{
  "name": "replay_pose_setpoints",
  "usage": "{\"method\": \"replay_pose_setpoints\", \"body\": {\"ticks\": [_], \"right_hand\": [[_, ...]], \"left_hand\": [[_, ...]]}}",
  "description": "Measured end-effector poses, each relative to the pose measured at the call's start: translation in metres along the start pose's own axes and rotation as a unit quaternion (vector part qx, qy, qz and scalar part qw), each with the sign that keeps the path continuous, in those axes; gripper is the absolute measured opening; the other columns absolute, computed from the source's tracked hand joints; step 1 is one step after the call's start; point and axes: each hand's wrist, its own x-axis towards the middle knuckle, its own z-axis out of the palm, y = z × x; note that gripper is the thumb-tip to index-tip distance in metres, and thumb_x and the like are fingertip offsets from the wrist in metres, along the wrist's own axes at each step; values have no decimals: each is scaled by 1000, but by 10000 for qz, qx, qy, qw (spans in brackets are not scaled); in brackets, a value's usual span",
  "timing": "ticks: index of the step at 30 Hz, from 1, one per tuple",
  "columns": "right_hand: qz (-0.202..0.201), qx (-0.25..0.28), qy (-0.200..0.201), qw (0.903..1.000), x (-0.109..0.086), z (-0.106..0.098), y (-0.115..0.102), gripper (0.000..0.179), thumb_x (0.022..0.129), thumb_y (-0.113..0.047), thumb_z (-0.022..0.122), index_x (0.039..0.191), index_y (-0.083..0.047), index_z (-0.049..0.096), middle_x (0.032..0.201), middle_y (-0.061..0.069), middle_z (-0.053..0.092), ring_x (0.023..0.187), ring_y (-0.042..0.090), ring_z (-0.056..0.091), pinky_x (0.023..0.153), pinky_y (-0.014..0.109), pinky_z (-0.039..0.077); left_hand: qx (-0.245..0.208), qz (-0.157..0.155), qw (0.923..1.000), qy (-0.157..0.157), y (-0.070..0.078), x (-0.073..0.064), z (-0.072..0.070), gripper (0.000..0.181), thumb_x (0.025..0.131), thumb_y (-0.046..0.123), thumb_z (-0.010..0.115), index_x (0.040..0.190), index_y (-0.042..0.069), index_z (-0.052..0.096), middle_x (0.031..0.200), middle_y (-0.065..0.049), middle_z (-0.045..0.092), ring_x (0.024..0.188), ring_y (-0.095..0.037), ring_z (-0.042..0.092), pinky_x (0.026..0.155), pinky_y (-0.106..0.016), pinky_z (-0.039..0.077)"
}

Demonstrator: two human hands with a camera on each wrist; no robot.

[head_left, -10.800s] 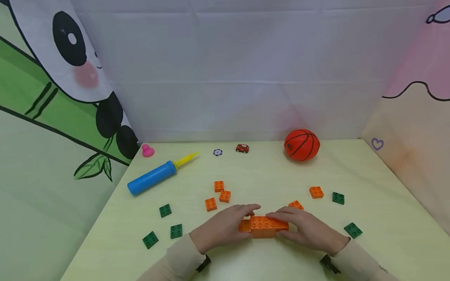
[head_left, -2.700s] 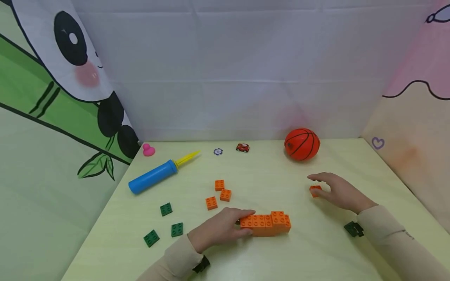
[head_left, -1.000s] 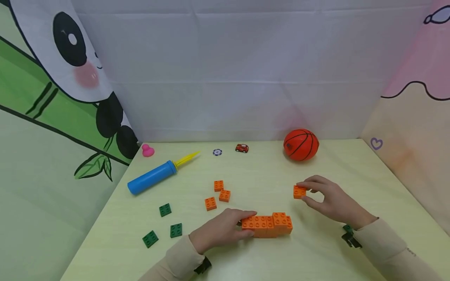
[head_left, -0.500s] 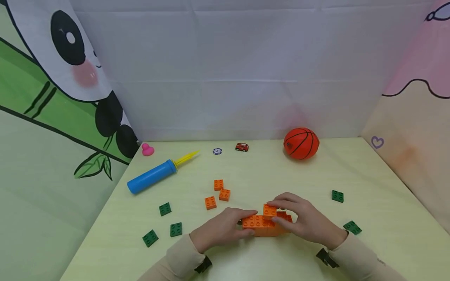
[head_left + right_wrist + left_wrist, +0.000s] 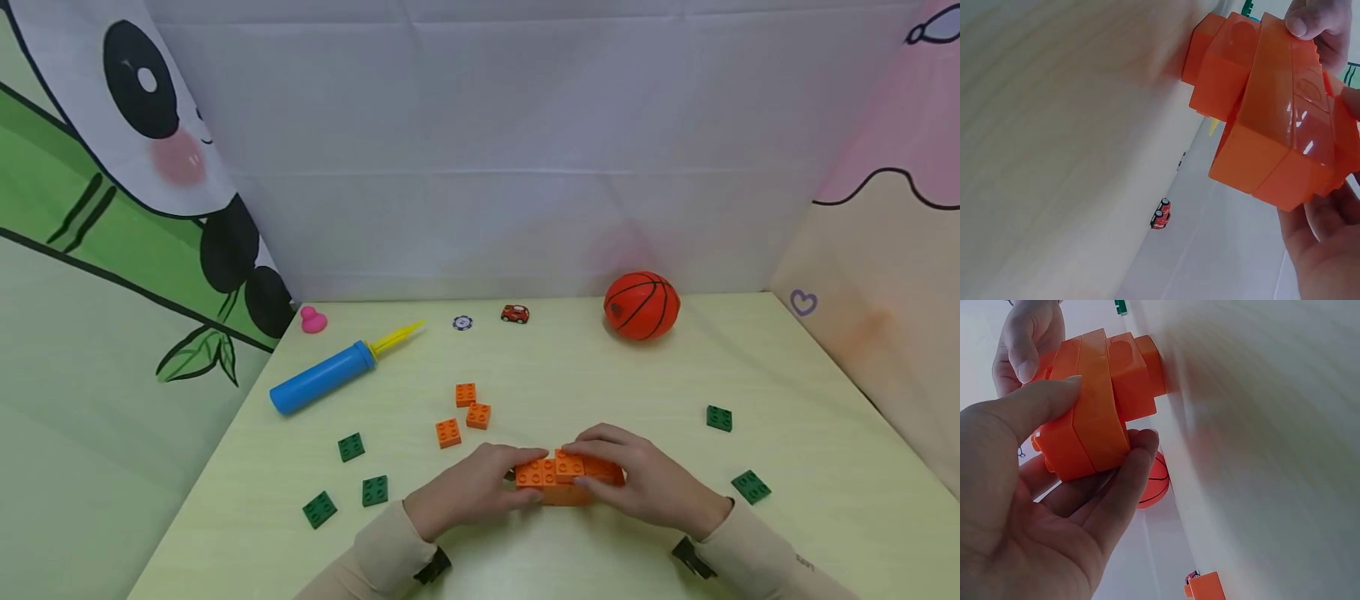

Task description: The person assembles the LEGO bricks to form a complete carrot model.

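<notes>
A block built of several orange toy bricks [image 5: 558, 497] lies in front of the person, stepped underneath as the left wrist view shows. My left hand [image 5: 480, 490] grips its left end, thumb on the near side and fingers on the far side. On top, a small orange brick [image 5: 569, 465] sits at the block's middle, and my right hand [image 5: 645, 483] pinches it between thumb and fingers. The right hand hides the right end of the block in the head view. In the right wrist view, the block [image 5: 1272, 119] shows its layered underside close over the table.
Loose orange bricks [image 5: 448, 433] lie behind the left hand. Green bricks lie at left [image 5: 320, 509] and right [image 5: 751, 487]. Farther back are a blue pump [image 5: 322, 379], a pink toy [image 5: 313, 320], a poker chip [image 5: 462, 322], a red toy car [image 5: 515, 313] and a small basketball [image 5: 642, 306].
My right hand picked up an orange brick at the right, carried it left and lowered it onto the block. Another loose orange brick joined the block earlier. My left hand kept its grip.
</notes>
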Motion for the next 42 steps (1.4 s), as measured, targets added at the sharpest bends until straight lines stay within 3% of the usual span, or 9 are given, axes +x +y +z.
{"method": "replay_pose_setpoints", "body": {"ticks": [6,21,28,32,35,37,40,42], "right_hand": [[125,210,-36,9997,-1,1,1,34,92,-19,74,125,-25,68,118,-14,60,103,6,59,88,27,55],[123,227,-216,9994,3,-6,-2,36,87,-12,76,122,-19,71,119,-10,62,106,10,60,90,29,56],[366,39,-244,9990,-1,-7,0,34,93,-32,72,126,-25,69,120,-12,61,107,10,58,91,32,55],[485,13,-226,9986,-3,-5,1,36,94,-37,69,128,-27,68,121,-12,60,108,11,58,91,33,55],[529,108,-219,9983,-4,-2,2,37,95,-38,67,129,-27,67,121,-11,60,108,11,59,91,31,55],[497,149,-175,9985,-5,0,2,37,95,-39,67,130,-26,67,121,-11,60,108,11,59,91,30,55],[412,122,-107,9990,-6,2,2,37,95,-38,67,130,-26,67,121,-11,60,107,10,59,90,29,55],[378,121,-100,9992,-7,3,2,37,95,-38,67,130,-26,67,121,-11,60,107,10,59,90,29,55]], "left_hand": [[-79,1,10000,20,1,0,0,56,94,37,69,144,18,55,134,7,62,103,1,57,94,-27,50],[-4,7,10000,25,5,0,-2,55,95,37,68,145,18,54,136,6,61,115,-3,58,99,-30,49],[219,-134,9997,15,6,-3,-5,56,94,36,69,145,19,53,137,8,60,120,-7,57,102,-34,48],[249,-423,9988,0,2,-11,-14,54,92,29,73,143,22,56,133,9,61,117,-9,59,100,-36,50],[364,-693,9965,299,-4,-20,-22,50,91,23,74,139,22,60,130,7,63,116,-14,58,100,-39,50],[617,-799,9920,753,-10,-25,-26,47,90,19,75,135,17,62,129,1,63,116,-19,57,99,-41,50],[1133,-1223,9742,1522,-18,-29,-30,46,88,19,76,132,12,63,130,-6,60,117,-26,53,98,-43,50],[1280,-1581,9614,1853,-24,-29,-32,47,88,18,77,132,9,63,128,-10,59,113,-29,52,95,-42,51]]}}
